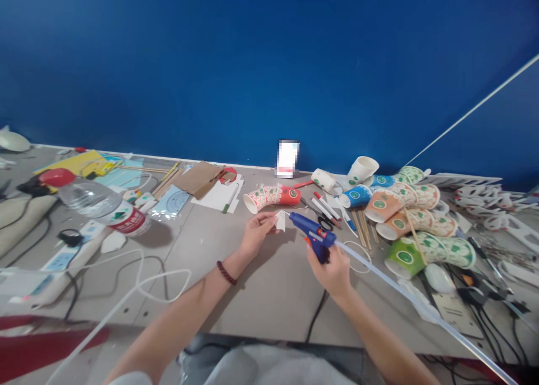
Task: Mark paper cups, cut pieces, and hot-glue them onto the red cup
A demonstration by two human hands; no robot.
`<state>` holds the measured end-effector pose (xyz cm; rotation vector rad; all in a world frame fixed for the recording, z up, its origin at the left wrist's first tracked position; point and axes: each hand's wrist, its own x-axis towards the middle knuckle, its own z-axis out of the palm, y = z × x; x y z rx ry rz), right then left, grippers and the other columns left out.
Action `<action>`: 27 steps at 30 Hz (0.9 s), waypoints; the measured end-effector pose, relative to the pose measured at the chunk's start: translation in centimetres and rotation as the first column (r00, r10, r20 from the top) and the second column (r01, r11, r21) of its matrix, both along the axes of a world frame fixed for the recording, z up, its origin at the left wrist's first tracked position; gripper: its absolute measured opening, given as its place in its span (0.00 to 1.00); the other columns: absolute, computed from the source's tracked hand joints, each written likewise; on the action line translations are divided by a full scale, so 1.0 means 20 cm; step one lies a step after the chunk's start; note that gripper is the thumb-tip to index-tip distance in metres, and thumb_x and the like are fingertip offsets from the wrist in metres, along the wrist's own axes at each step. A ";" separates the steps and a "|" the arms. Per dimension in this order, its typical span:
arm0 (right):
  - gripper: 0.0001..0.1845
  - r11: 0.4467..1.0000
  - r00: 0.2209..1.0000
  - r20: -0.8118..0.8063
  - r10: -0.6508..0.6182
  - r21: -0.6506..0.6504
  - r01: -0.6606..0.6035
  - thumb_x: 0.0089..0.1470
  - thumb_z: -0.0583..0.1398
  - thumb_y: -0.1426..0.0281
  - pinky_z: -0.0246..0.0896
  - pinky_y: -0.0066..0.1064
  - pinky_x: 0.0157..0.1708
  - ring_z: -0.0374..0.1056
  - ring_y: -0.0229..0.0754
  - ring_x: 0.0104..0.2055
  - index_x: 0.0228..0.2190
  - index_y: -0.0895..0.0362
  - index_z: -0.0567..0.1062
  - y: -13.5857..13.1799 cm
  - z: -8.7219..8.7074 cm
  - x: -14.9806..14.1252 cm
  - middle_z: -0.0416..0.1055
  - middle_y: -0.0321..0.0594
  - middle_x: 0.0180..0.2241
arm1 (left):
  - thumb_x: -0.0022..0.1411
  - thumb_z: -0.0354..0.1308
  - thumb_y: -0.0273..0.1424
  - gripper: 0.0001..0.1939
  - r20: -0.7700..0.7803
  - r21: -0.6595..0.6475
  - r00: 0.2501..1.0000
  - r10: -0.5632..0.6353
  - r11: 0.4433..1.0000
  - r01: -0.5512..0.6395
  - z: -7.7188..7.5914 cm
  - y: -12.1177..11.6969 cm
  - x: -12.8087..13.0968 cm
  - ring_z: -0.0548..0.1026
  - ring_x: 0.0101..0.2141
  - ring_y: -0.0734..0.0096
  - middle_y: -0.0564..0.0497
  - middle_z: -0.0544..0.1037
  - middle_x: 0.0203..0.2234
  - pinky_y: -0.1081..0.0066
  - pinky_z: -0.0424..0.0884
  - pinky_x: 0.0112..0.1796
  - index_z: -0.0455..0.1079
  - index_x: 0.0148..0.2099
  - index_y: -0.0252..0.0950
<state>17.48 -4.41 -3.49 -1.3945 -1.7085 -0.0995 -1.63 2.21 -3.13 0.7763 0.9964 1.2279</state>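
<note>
My right hand [332,270] is closed round the handle of a blue hot glue gun [311,232], its nozzle pointing left. A long translucent glue stick [389,281] trails from the gun's back toward the lower right. Between the thumb and fingers of my left hand [257,232] is a small white paper piece [280,221], close to the nozzle; whether they touch I cannot tell. Just beyond it, a curved row of nested red and white paper cups [273,197] lies on its side.
More stacked paper cups [404,202] and wooden sticks [362,228] lie to the right. On the left are a large water bottle [101,205], a power strip [63,270] and white cable loops [138,284]. Cardboard [200,178] and a phone [287,157] sit by the blue wall.
</note>
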 end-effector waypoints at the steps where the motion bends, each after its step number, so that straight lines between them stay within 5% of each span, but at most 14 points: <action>1: 0.11 1.000 0.999 -0.039 0.007 -0.015 -0.007 0.53 0.58 0.63 0.67 0.32 0.26 0.71 0.43 0.25 0.36 0.57 0.73 0.00 0.01 0.00 0.74 0.42 0.25 | 0.43 0.70 0.40 0.19 0.000 0.001 1.000 0.004 1.000 -0.004 0.00 0.00 0.00 0.75 0.25 0.73 0.49 0.78 0.25 0.70 0.74 0.31 0.75 0.34 0.33; 10: 0.10 0.957 0.956 -0.284 0.074 -0.249 -0.148 0.53 0.59 0.64 0.64 0.28 0.24 0.65 0.37 0.20 0.35 0.57 0.71 0.00 0.05 0.00 0.71 0.36 0.23 | 0.42 0.70 0.41 0.20 0.027 0.006 0.999 0.017 1.000 -0.017 -0.01 0.01 0.00 0.72 0.23 0.76 0.53 0.76 0.23 0.70 0.75 0.31 0.74 0.34 0.32; 27: 0.12 0.935 0.926 -0.377 0.017 -0.323 -0.149 0.52 0.59 0.61 0.57 0.25 0.19 0.59 0.34 0.19 0.27 0.57 0.67 0.01 0.05 0.00 0.64 0.31 0.18 | 0.44 0.70 0.42 0.20 -0.011 0.041 1.000 -0.013 0.999 0.014 -0.01 0.00 0.00 0.73 0.23 0.76 0.51 0.77 0.23 0.72 0.75 0.29 0.73 0.34 0.33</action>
